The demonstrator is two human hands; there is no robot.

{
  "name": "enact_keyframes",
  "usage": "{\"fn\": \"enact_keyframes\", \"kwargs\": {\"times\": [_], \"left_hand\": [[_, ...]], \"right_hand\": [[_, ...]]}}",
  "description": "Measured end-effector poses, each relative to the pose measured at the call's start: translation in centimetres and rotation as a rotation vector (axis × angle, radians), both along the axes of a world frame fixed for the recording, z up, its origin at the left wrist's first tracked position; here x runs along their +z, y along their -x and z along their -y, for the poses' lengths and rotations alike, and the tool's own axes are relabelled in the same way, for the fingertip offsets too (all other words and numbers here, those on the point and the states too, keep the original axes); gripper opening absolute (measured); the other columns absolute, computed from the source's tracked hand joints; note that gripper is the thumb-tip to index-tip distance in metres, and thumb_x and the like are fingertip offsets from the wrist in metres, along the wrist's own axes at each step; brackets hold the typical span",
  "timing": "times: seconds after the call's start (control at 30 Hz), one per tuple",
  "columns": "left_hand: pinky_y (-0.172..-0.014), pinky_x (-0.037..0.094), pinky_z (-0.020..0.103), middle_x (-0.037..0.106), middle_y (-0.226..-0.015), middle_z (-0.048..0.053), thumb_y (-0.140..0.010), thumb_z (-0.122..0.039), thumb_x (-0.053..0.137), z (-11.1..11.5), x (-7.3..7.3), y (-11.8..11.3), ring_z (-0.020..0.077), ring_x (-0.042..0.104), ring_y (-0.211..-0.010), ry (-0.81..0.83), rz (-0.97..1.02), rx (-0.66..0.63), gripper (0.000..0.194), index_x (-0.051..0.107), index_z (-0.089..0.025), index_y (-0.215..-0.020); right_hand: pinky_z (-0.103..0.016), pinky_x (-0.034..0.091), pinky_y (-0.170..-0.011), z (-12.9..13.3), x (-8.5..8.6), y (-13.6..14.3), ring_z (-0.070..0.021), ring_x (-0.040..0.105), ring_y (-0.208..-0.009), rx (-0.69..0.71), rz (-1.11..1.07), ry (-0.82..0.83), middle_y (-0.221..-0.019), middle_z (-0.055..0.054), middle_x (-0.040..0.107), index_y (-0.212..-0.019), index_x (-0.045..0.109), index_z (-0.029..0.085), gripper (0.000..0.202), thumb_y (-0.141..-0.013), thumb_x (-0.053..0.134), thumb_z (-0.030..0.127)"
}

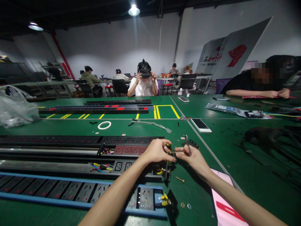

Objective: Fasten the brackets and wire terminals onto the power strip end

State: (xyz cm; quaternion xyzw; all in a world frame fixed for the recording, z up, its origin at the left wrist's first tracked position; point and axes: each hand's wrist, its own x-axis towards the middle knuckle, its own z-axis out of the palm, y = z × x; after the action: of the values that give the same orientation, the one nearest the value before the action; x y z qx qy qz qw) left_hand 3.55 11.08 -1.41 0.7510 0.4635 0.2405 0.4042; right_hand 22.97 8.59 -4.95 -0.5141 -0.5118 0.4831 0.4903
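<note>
My left hand [160,151] is closed at the right end of a black socket strip [130,149] with dark red outlets, its fingers round a small end part with yellow wire terminals. Facing it, my right hand [191,157] has thumb and forefinger pinched at a small brass-coloured piece by that end. A metal tool [187,142] stands up between the fingers of my right hand. Below lie a black strip [141,171] and a blue-edged strip [77,191], each with wired end plates. A brass bolt [180,180] rests on the green table.
A brass ring [182,205] and a silver washer [189,206] lie near the blue strip. A pink-screened device [225,197] is under my right forearm. Farther off are a white phone [201,125], a tape ring [104,125], a plastic bag [17,108] and a person [144,84] seated opposite.
</note>
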Motion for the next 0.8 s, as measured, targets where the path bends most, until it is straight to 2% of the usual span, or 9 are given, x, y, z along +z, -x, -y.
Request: {"fn": "enact_keyframes", "kwargs": {"times": [0.33,0.47,0.57,0.63,0.8], "left_hand": [[-0.065,0.046,0.024,0.075,-0.085,0.004,-0.054,-0.037,0.085,0.0,0.1,0.0,0.0209,0.069,-0.077,-0.013,-0.009,-0.004,0.074,0.066,-0.013,-0.121],[-0.063,0.045,0.023,0.074,-0.084,0.004,-0.053,-0.036,0.085,0.1,0.1,0.0,0.0197,0.068,-0.074,-0.011,-0.004,-0.003,0.074,0.067,-0.013,-0.121],[-0.063,0.045,0.023,0.074,-0.082,0.003,-0.053,-0.037,0.086,0.1,0.2,0.0,0.0193,0.067,-0.074,-0.017,-0.007,-0.002,0.073,0.067,-0.013,-0.120],[-0.063,0.045,0.023,0.073,-0.081,0.003,-0.052,-0.037,0.086,0.1,0.2,0.0,0.0191,0.067,-0.074,-0.020,-0.006,-0.005,0.073,0.068,-0.013,-0.119],[-0.062,0.045,0.022,0.073,-0.080,0.002,-0.052,-0.034,0.085,0.2,0.2,-0.1,0.0180,0.066,-0.072,-0.018,0.006,0.006,0.072,0.067,-0.013,-0.119]], "right_hand": [[-0.041,0.053,-0.075,-0.3,-0.2,0.0,-0.0317,0.070,-0.086,0.056,0.006,-0.027,-0.080,-0.010,0.076,-0.058,0.034,0.025,0.060,-0.054,0.085,0.055],[-0.032,0.049,-0.058,-0.4,-0.5,-0.2,-0.0210,0.064,-0.064,0.092,0.028,-0.046,-0.073,-0.007,0.073,-0.059,0.032,0.025,0.062,-0.058,0.082,0.061],[-0.026,0.039,-0.047,-0.6,-0.8,0.0,-0.0139,0.050,-0.047,0.088,0.096,-0.036,-0.051,0.003,0.056,-0.059,0.032,0.025,0.060,-0.063,0.076,0.066],[-0.025,0.032,-0.043,-0.8,-1.0,0.1,-0.0122,0.044,-0.041,0.079,0.134,-0.021,-0.044,0.006,0.046,-0.058,0.034,0.025,0.058,-0.064,0.073,0.068],[-0.024,0.027,-0.041,-1.3,-1.4,0.3,-0.0100,0.037,-0.036,0.065,0.160,0.010,-0.039,0.005,0.046,-0.052,0.044,0.024,0.055,-0.068,0.067,0.072]]}}
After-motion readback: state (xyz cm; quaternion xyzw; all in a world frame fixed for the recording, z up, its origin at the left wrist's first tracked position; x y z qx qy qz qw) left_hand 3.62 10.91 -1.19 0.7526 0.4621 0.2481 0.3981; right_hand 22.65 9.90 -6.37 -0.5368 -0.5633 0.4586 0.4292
